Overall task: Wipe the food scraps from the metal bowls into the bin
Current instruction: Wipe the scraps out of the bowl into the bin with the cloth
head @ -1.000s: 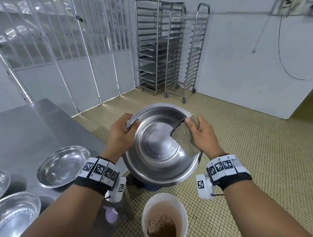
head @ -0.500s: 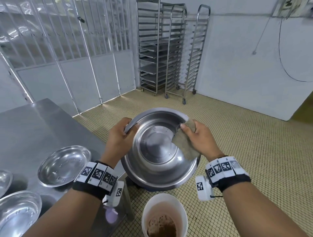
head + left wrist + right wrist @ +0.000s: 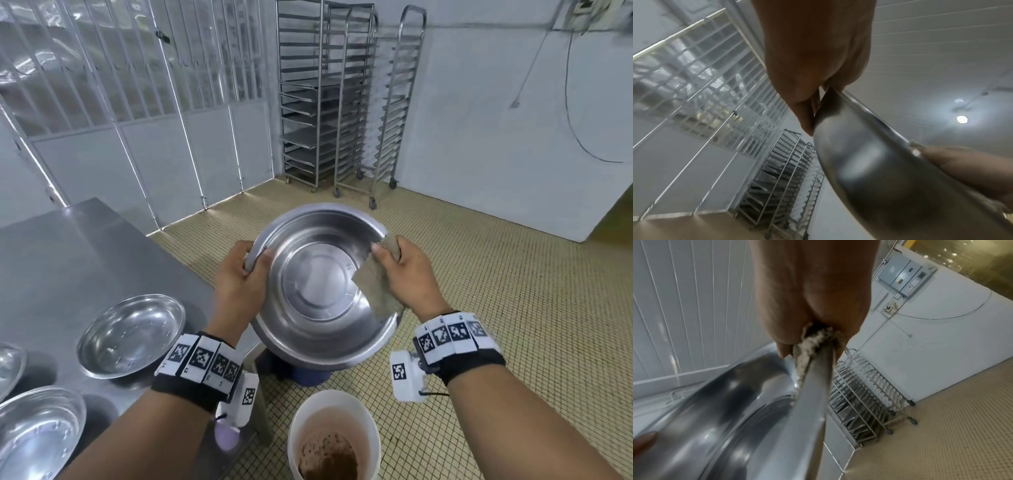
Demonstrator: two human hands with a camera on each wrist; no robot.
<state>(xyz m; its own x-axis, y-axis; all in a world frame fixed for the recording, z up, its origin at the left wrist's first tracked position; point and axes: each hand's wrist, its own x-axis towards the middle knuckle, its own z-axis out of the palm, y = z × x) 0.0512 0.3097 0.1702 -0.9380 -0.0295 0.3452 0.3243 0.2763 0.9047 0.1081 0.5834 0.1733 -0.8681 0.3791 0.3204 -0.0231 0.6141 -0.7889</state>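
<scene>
I hold a large metal bowl [image 3: 318, 284] tilted toward me in mid-air, above a white bin [image 3: 334, 435] with brown scraps in it. My left hand [image 3: 243, 277] grips the bowl's left rim [image 3: 875, 123], thumb inside and fingers behind. My right hand [image 3: 407, 270] pinches a beige cloth [image 3: 376, 291] against the right rim, thumb on the cloth; the cloth [image 3: 809, 344] folds over the rim's edge [image 3: 816, 386]. The bowl's inside looks shiny, with no scraps that I can make out.
A steel table [image 3: 68, 260] stands at the left with three more metal bowls: one [image 3: 132, 334] close to my left wrist, another [image 3: 37, 431] at the bottom left, a third [image 3: 10, 363] cut by the frame. Tray racks [image 3: 346, 99] stand on the tiled floor [image 3: 513, 291] by the far wall.
My right hand has slid the cloth from the inside wall outward and up to the right rim. The bowl has tipped a little flatter. My left hand keeps its grip.
</scene>
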